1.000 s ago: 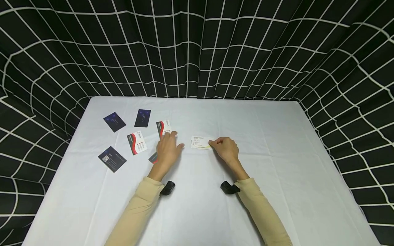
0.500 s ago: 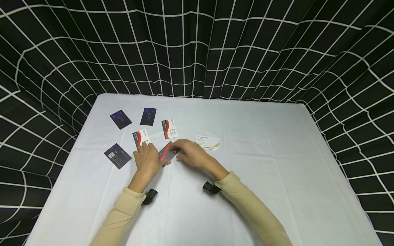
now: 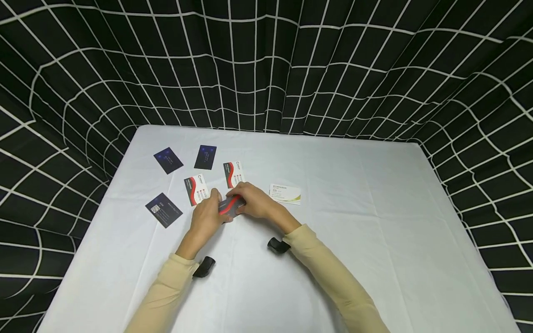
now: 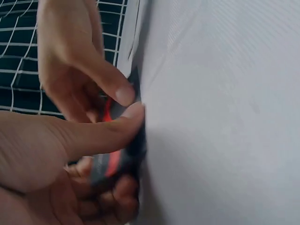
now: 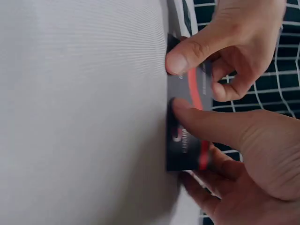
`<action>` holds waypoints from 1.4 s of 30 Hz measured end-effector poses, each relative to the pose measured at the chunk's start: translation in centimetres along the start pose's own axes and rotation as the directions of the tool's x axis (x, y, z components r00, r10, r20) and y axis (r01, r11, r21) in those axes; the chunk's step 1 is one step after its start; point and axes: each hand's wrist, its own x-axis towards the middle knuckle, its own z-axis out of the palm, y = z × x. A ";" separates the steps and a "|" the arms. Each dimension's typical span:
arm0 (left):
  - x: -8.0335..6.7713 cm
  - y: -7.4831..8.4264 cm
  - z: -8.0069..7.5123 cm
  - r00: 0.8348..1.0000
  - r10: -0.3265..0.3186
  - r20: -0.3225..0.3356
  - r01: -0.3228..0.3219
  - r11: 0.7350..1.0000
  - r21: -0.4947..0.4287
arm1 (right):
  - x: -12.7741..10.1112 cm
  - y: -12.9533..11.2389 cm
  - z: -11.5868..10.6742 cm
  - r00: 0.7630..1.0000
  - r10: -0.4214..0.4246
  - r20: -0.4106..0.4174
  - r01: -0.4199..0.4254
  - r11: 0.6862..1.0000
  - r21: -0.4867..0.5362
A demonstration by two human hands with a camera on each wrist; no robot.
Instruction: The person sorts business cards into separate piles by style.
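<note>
White worktop point(image 3: 354, 222) before a black grid curtain point(image 3: 266, 69). Left hand point(image 3: 206, 217) and right hand point(image 3: 256, 203) both pinch a grey-red card point(image 3: 230, 206) tilted up off the cloth; a white card point(image 3: 285, 194) lies right, five cards point(image 3: 195, 189) left uncollected. A second ago the right hand held the white card; now released.

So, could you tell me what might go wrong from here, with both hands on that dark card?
1. Both the left hand and the right hand pinch the dark card with the red stripe by its edges, against the white tablecloth; squeezed unevenly, it could bend or flick out.
2. The red and white card lies just beyond the left hand, so a careless move might knock it askew.
</note>
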 end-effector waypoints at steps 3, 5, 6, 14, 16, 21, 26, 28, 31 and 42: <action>0.2 -0.5 0.1 0.999 0.040 -0.004 -0.040 0.988 -0.150 | -0.9 0.6 0.1 0.995 0.064 -0.078 -0.054 0.991 0.123; 0.4 -0.7 0.2 0.998 0.057 -0.012 -0.058 0.971 -0.231 | -1.5 1.0 0.2 0.984 0.115 -0.133 -0.087 0.976 0.201; 0.5 -0.7 0.2 0.998 0.065 -0.015 -0.066 0.960 -0.273 | -1.8 1.2 0.1 0.977 0.144 -0.159 -0.103 0.965 0.241; 1.7 0.9 1.2 0.996 0.084 -0.003 -0.075 0.877 -0.474 | -4.4 2.9 -0.6 0.882 0.407 -0.238 -0.254 0.835 0.488; 1.9 1.7 1.9 0.997 0.082 0.007 -0.069 0.881 -0.469 | -5.3 3.3 -0.9 0.860 0.454 -0.233 -0.281 0.803 0.526; 2.8 4.4 4.1 0.994 0.113 0.005 -0.101 0.906 -0.411 | -8.4 4.9 -2.0 0.818 0.535 -0.213 -0.292 0.704 0.648; 4.1 7.7 6.1 0.977 0.212 0.013 -0.194 0.917 -0.347 | -11.5 7.0 -3.4 0.750 0.608 -0.260 -0.323 0.680 0.658; 4.4 8.9 6.8 0.973 0.229 0.031 -0.206 0.920 -0.335 | -12.6 7.7 -3.8 0.734 0.626 -0.263 -0.341 0.675 0.654; 5.0 10.6 8.0 0.967 0.248 0.062 -0.218 0.926 -0.310 | -13.9 8.6 -4.5 0.710 0.652 -0.266 -0.366 0.664 0.653; 7.0 16.1 11.4 0.947 0.311 0.079 -0.301 0.946 -0.123 | -17.2 11.6 -6.4 0.616 0.697 -0.367 -0.407 0.681 0.609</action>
